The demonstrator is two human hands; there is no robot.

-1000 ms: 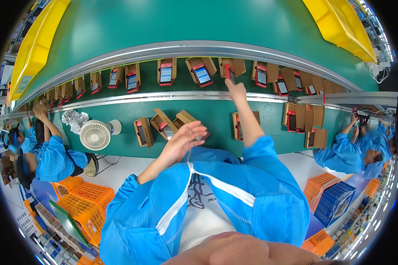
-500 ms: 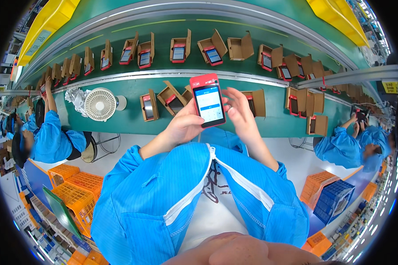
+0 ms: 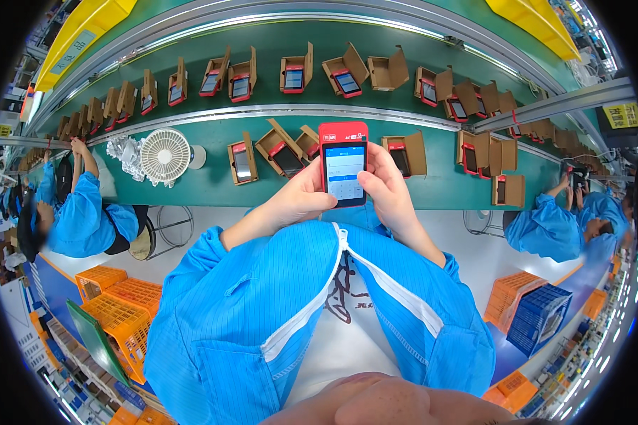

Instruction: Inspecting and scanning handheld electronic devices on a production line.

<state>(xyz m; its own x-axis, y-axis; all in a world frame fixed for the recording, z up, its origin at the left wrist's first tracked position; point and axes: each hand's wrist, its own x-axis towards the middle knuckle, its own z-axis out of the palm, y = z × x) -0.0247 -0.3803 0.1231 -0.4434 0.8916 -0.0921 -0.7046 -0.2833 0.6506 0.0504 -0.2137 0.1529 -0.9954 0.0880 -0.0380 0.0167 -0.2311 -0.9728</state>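
In front of my chest stands a red handheld terminal (image 3: 344, 164) with a lit blue-and-white touchscreen that shows a keypad. My left hand (image 3: 301, 193) is closed round its lower left side, the thumb lying along the edge. From the other side my right hand (image 3: 386, 185) grips it, its thumb on the screen's right part and its fingers up along the right edge, partly hidden behind. Beyond the hands, on the green bench, lie open cardboard boxes with similar terminals: one box (image 3: 243, 161) to the left, a tilted box (image 3: 279, 149) beside it, and another (image 3: 415, 154) to the right.
A white fan (image 3: 164, 157) stands at the left beside crumpled wrapping (image 3: 125, 151). Behind a metal rail (image 3: 262, 112) runs a row of opened boxes with terminals. Co-workers in blue sit left (image 3: 85, 219) and right (image 3: 546, 230). Orange crates (image 3: 124, 312) stand behind at the left.
My right hand has come in from beside the terminal, its thumb now on the screen and its fingers against the edge. The terminal has turned more upright and shifted slightly right.
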